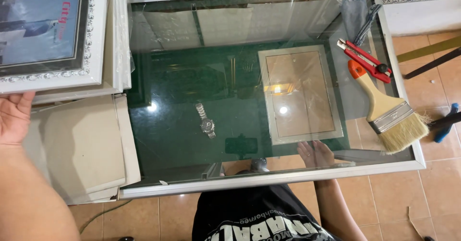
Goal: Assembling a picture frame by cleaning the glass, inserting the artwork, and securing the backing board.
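My right hand (pixel 315 153) lies flat with its fingers apart on the glass tabletop (pixel 182 140), just below the lower edge of a small silver picture frame (pixel 300 94) that rests face down. My left hand (pixel 14 117) is at the far left, palm up and open. Its fingertips reach the lower edge of a white ornate framed picture (pixel 50 32) on top of a stack of frames. Neither hand grips anything.
A metal wristwatch (pixel 205 121) lies mid-table. At the right end are a red utility knife (pixel 367 61), a wide paintbrush (pixel 391 114) and a grey cloth (pixel 353 8). Grey backing boards (pixel 81 145) are stacked at the left. Below is a tiled floor (pixel 432 193).
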